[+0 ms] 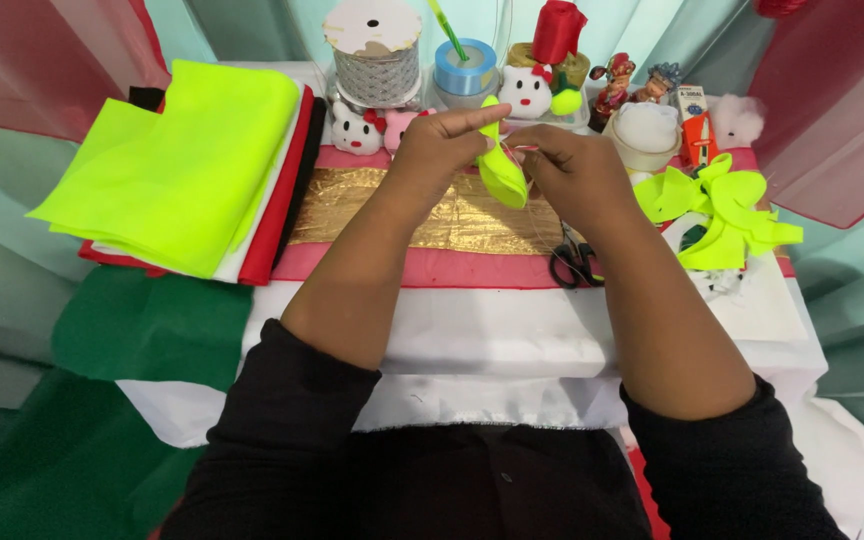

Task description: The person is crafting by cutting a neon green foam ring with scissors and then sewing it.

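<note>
My left hand (439, 143) pinches the top of a small neon-yellow felt piece (501, 172), held up above the table's middle. My right hand (572, 163) closes on the same piece from the right, fingertips at its upper edge, where a thin thread seems to run; no needle can be made out. Under both hands lies a gold fabric strip (352, 208) on pink-red cloth (432, 268). Black-handled scissors (572, 265) lie just below my right wrist.
A stack of neon-yellow, white and red felt sheets (187, 165) sits at the left. Neon-yellow cut scraps (722, 210) pile at the right. Ribbon spools (374, 50), small plush figures (357, 128), a stuffing bowl (647, 130) and a glue tube (694, 125) line the back. Green felt (142, 325) hangs front left.
</note>
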